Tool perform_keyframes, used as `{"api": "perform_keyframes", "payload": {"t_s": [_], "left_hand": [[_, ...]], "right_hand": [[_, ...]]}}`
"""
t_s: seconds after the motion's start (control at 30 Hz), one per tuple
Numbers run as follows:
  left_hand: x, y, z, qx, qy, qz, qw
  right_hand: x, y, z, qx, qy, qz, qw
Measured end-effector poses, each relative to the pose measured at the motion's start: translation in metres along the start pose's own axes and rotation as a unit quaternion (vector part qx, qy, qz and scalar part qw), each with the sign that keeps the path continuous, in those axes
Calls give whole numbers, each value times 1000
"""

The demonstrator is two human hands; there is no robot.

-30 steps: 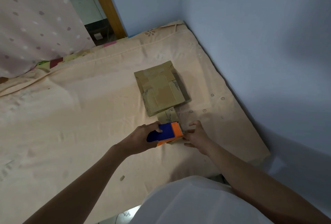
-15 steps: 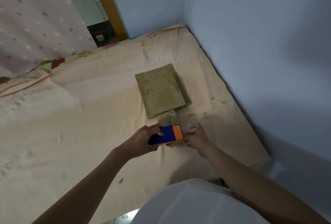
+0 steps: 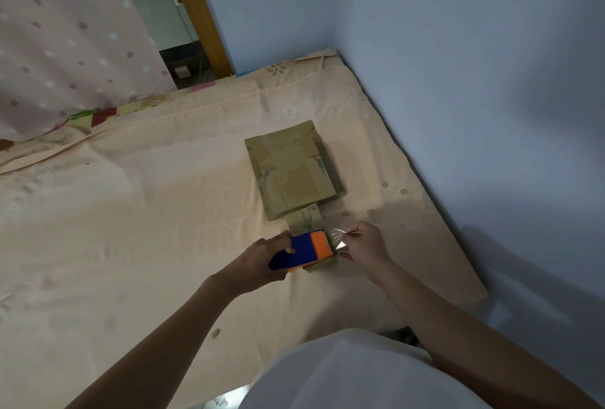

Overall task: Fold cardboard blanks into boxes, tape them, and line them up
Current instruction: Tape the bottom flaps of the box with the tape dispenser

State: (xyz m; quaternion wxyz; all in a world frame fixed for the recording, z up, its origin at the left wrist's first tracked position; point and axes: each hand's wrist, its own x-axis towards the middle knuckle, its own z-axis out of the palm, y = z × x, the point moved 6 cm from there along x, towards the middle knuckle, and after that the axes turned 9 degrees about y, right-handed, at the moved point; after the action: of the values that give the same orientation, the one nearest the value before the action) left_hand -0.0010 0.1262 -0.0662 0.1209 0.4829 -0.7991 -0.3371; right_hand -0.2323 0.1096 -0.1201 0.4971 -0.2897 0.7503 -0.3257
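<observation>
Tape [image 3: 339, 239] now shows shiny and stretched between your pinching right hand [image 3: 365, 243] and the blue-and-orange dispenser [image 3: 302, 250] your left hand [image 3: 262, 256] grips, freshly pulled free beside the flattened cardboard box [image 3: 294, 169] on the bed [image 3: 131, 228], so taping looks imminent.

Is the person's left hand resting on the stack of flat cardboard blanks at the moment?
No, the left hand grips the blue and orange tape dispenser, nearer the person than the cardboard stack.
</observation>
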Motion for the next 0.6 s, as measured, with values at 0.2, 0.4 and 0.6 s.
{"api": "perform_keyframes", "payload": {"t_s": [0.2, 0.4, 0.6], "left_hand": [[-1, -1, 2, 2, 13, 1, 1000], [-2, 0, 3, -20, 29, 4, 999], [-4, -3, 3, -47, 34, 4, 998]], "right_hand": [[-7, -7, 7, -70, -56, -23, 996], [-16, -7, 16, -92, -103, -34, 990], [-12, -4, 16, -122, -75, -46, 989]]}}
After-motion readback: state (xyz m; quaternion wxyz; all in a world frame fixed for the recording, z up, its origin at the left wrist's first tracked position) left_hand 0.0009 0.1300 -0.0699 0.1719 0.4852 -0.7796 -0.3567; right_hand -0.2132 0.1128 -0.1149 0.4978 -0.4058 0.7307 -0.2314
